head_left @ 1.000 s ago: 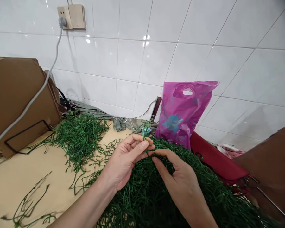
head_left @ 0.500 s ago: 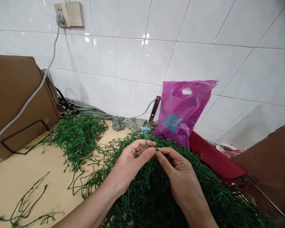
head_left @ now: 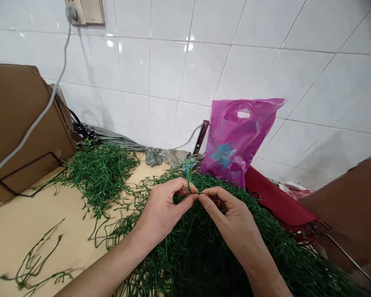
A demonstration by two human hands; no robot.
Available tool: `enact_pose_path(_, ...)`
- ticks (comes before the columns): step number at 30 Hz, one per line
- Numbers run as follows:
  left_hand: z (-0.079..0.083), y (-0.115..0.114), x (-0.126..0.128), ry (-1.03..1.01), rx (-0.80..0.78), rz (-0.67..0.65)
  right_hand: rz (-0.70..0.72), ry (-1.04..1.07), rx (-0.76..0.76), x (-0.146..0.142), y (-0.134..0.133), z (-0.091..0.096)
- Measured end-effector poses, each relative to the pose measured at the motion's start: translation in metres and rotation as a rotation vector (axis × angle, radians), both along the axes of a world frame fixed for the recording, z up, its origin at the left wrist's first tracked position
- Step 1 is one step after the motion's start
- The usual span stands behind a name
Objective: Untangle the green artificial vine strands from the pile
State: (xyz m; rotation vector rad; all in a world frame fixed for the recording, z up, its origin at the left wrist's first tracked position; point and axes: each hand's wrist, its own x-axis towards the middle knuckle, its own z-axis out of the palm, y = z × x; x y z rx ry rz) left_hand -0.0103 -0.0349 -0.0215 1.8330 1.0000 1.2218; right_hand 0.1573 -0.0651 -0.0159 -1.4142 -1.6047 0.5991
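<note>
A wall of glossy white ceramic tiles (head_left: pixel 185 70) fills the top of the view, above a smooth cream-coloured tabletop (head_left: pixel 40 235). At 9 o'clock, a large brown cardboard sheet (head_left: pixel 18 123) leans near the wall, and at 3 o'clock a brown panel of unclear material (head_left: pixel 349 202) intrudes from the edge. A dense, springy heap of thin green vine-like strands (head_left: pixel 204 255) spreads from 6 o'clock up under the hands, and a smaller, tangled heap of green strands (head_left: pixel 100 177) lies at 10 o'clock. At 12 o'clock, a crumpled magenta plastic carrier bag (head_left: pixel 235 140) with a die-cut handle stands against the tiles, beside a glossy red flat item (head_left: pixel 275 198). A grey cable (head_left: pixel 40 99) runs down from a beige wall socket (head_left: pixel 83 10). The left hand (head_left: pixel 162 210) and right hand (head_left: pixel 231 218) are curled, close together above the large heap, neither spread. Their thumbs and forefingers pinch a thin green strand (head_left: pixel 189 175) from either side, and its free end stands upright near a small pale blue object (head_left: pixel 188 166).
</note>
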Motion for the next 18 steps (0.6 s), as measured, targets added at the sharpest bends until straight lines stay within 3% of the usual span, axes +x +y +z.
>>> enact_pose_path(6,-0.003,0.0,0.001,0.186,0.106,-0.05,0.016,-0.134,0.033,-0.006,0.001,-0.005)
enact_pose_path(12,-0.017,0.003,0.004,0.284,0.201,-0.055,-0.051,-0.42,0.333,-0.012,0.003,-0.018)
enact_pose_path(14,-0.015,0.003,0.002,0.226,0.145,-0.049,-0.099,-0.391,0.358,0.0,0.009,-0.019)
enact_pose_path(18,-0.002,0.004,-0.007,-0.042,-0.067,0.003,-0.304,-0.091,0.271,0.04,0.021,-0.012)
